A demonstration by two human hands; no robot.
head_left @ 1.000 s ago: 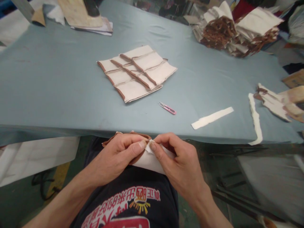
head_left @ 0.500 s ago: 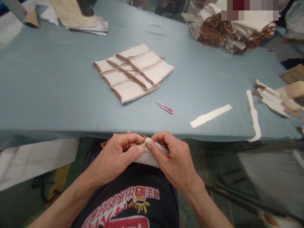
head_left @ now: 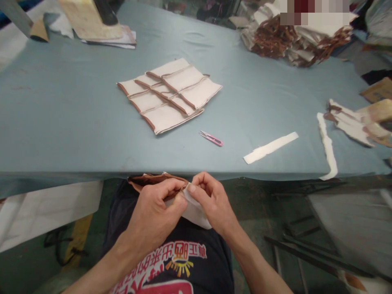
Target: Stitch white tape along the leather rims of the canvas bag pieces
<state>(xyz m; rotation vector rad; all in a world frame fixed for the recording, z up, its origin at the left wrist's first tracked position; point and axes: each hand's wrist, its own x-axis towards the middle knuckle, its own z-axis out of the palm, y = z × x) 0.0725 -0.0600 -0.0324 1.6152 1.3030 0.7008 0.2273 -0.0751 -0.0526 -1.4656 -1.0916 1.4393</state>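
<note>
Over my lap, at the table's front edge, both hands pinch a white fabric piece with brown edging (head_left: 197, 214). My left hand (head_left: 161, 204) closes on its brown-edged side, thumb against fingers. Close beside it, my right hand (head_left: 210, 200) grips the white part near the same corner, fingertips almost touching the left ones. Part of the piece is hidden behind the hands; its brown edge shows past the left knuckles. Beyond my hands lie pink-handled thread snips (head_left: 211, 138) and overlapping cream fabric pieces with brown edging (head_left: 171, 94).
A white strip (head_left: 271, 148) and a crumpled white strip (head_left: 327, 147) lie to the right on the blue-green table (head_left: 61, 122). Beyond them are fabric scraps (head_left: 352, 122). A heap of brown-edged cloth (head_left: 275, 38) stands at the back right, papers (head_left: 128, 36) at the back left.
My right hand has turned and drawn in toward the left one. The white fabric now hangs lower between them, and more of the brown edge shows at the left.
</note>
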